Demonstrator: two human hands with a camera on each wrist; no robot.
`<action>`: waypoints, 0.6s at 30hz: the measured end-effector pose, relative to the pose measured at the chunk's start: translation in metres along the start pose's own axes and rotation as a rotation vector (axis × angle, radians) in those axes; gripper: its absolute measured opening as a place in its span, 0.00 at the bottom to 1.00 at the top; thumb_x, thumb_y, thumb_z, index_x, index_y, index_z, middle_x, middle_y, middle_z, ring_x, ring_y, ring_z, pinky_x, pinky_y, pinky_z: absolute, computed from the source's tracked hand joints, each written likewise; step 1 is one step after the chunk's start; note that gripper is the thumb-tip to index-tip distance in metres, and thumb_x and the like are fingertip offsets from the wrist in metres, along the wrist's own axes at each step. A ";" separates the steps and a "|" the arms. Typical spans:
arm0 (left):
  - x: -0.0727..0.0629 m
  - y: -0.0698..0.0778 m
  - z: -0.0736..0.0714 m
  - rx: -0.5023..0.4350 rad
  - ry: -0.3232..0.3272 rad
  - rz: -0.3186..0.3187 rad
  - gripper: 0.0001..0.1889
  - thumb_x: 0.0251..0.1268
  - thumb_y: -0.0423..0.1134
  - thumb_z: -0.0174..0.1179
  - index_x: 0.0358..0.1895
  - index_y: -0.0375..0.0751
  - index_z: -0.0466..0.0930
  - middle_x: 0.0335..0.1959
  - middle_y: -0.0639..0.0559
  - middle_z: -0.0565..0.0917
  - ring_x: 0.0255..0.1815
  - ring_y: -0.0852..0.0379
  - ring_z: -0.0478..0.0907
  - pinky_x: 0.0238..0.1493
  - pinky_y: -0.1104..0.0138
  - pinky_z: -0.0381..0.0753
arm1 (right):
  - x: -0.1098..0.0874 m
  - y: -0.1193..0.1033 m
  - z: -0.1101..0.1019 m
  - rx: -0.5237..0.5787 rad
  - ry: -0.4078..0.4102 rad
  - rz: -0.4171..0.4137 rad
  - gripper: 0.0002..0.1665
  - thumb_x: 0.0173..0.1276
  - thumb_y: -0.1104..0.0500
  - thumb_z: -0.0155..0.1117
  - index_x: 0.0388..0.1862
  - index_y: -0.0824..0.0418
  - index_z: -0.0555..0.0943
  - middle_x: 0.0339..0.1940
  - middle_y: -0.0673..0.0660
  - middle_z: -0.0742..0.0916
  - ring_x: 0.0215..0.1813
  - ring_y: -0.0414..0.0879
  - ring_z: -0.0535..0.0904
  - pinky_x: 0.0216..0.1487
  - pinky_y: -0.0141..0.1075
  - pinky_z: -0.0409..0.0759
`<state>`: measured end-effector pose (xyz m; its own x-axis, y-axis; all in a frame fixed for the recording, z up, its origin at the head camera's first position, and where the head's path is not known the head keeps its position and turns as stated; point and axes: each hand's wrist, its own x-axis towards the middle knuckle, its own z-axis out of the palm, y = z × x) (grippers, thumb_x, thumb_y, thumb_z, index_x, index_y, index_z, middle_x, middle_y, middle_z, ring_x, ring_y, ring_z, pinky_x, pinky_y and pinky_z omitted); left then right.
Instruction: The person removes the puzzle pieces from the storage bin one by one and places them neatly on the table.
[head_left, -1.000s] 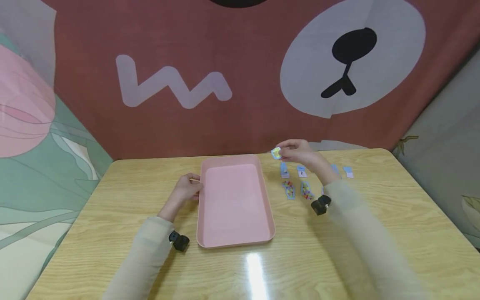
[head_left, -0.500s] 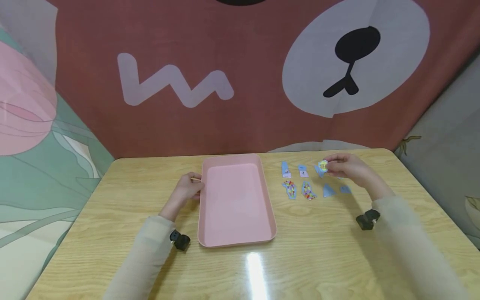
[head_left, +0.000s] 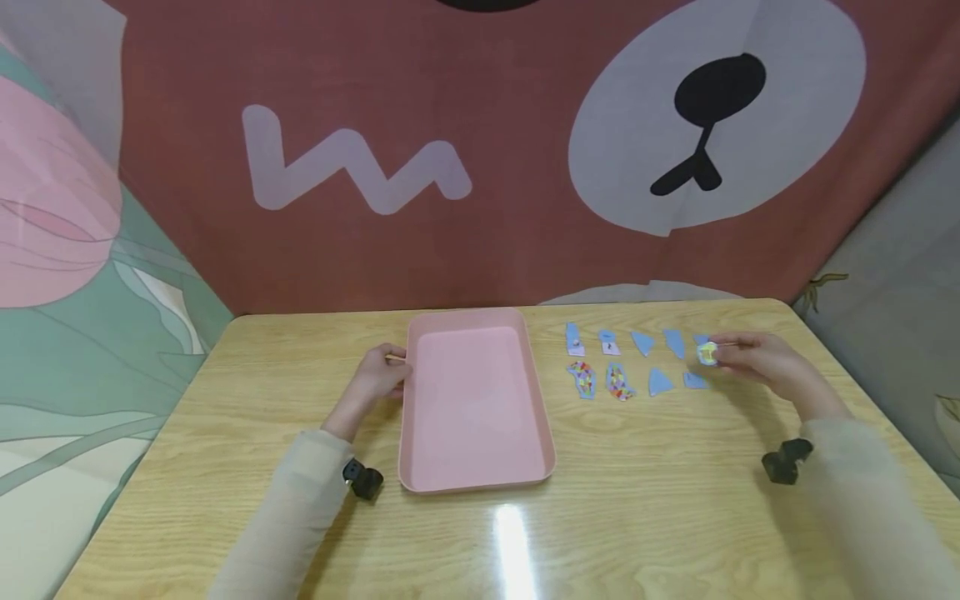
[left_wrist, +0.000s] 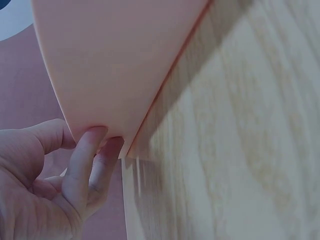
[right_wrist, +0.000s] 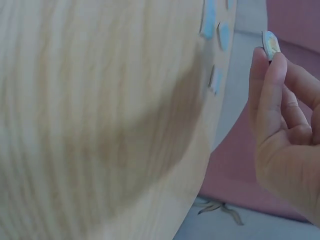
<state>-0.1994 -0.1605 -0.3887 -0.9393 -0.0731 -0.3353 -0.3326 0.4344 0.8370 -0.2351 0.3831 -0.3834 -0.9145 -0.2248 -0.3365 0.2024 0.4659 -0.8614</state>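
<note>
In the head view, a shallow pink tray [head_left: 480, 392] lies on the wooden table. My left hand [head_left: 375, 379] holds its left side; the left wrist view shows fingertips [left_wrist: 95, 132] against the tray wall. Over the right of the table, my right hand [head_left: 765, 367] pinches a small flat piece [head_left: 707, 353] with a yellow print and pale edge, held between thumb and fingers in the right wrist view. Below and beside it, several flat blue pieces [head_left: 673, 342] lie in two rows, one partly hidden by the held piece and fingers. Two multicoloured pieces [head_left: 582, 380] lie nearer the tray.
The table [head_left: 637, 500] ends at a brown cloth backdrop [head_left: 360, 267] with a bear print. A patterned cloth [head_left: 82, 367] hangs on the left. Black wrist cameras [head_left: 786, 461] sit on both wrists.
My right hand has carried the yellow-printed piece rightward, from near the tray's far right corner to the right end of the blue pieces. My left hand stays at the tray.
</note>
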 end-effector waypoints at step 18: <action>-0.002 0.001 0.000 0.008 0.005 0.005 0.22 0.64 0.31 0.49 0.62 0.29 0.66 0.55 0.32 0.76 0.41 0.52 0.79 0.36 0.66 0.85 | -0.008 0.029 -0.010 0.004 -0.012 0.101 0.26 0.70 0.61 0.56 0.64 0.71 0.68 0.33 0.33 0.81 0.37 0.26 0.79 0.41 0.25 0.82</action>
<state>-0.1975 -0.1599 -0.3867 -0.9412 -0.0751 -0.3293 -0.3274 0.4416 0.8354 -0.2253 0.4071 -0.4013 -0.8852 -0.1870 -0.4259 0.2947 0.4829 -0.8246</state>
